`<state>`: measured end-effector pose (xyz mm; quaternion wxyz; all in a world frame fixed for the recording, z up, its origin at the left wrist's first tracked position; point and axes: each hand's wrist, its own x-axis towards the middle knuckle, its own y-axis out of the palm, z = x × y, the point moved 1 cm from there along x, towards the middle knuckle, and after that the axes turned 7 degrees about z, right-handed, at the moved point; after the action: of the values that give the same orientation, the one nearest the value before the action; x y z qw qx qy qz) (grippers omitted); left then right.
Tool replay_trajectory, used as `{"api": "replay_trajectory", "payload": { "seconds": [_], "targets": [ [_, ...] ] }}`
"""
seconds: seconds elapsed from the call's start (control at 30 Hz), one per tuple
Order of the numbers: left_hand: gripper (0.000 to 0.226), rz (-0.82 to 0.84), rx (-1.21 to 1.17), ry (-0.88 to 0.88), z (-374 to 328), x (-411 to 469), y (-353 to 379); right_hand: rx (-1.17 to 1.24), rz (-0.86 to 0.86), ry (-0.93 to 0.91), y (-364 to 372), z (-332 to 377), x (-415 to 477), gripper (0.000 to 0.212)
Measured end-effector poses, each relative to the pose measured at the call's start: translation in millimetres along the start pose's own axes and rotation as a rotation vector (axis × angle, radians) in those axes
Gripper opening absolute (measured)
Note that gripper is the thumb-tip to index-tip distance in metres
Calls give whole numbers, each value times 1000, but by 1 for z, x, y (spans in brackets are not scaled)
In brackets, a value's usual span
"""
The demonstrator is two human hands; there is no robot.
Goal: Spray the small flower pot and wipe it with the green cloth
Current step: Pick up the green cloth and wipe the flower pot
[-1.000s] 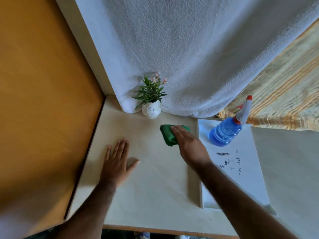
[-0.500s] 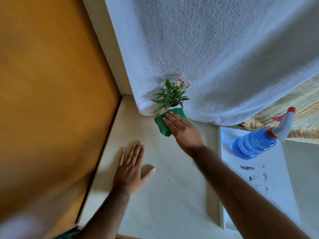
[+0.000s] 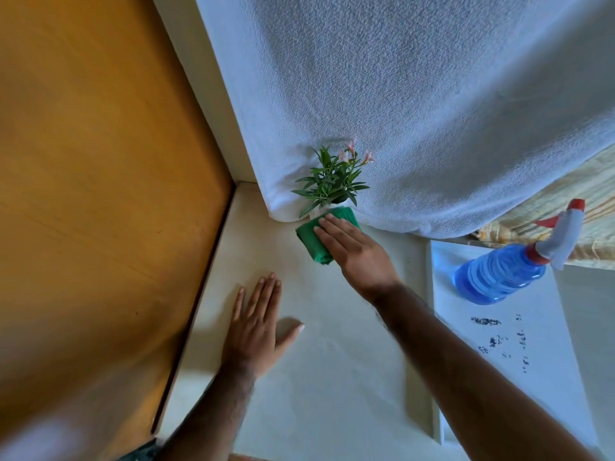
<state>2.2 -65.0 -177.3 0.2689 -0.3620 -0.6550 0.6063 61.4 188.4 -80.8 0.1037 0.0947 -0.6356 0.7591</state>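
Observation:
The small white flower pot [image 3: 320,211] with green leaves and pink blooms stands at the back of the cream table, against a white towel. Only a sliver of the pot shows; the folded green cloth [image 3: 312,241] covers its front. My right hand [image 3: 356,251] presses the cloth against the pot with flat fingers. My left hand [image 3: 258,327] lies flat and open on the table, nearer to me and to the left. The blue spray bottle [image 3: 499,276] with a white and red trigger stands on the right, untouched.
A white towel [image 3: 416,104] hangs behind the pot. An orange wall panel [image 3: 100,194] borders the table on the left. The bottle sits on a white board [image 3: 512,354] with dark specks. Striped yellow fabric [image 3: 595,191] lies at the far right.
My right hand slid the green cloth from the table's middle back to the pot and now holds it against the pot. The left hand stayed flat. The camera view shifted.

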Motion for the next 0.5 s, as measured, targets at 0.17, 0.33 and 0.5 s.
{"api": "replay_trajectory", "payload": {
  "seconds": [0.17, 0.33, 0.5],
  "targets": [
    [97, -23, -7, 10, -1, 0, -1, -44, 54, -100, 10, -17, 8, 42],
    [95, -60, -10, 26, 0, -1, -2, -52, 85, -89, 16, -24, -1, 44],
    [94, -44, -14, 15, 0, -2, -2, 0, 102, -32, 21, -21, -12, 48]
  ]
}}
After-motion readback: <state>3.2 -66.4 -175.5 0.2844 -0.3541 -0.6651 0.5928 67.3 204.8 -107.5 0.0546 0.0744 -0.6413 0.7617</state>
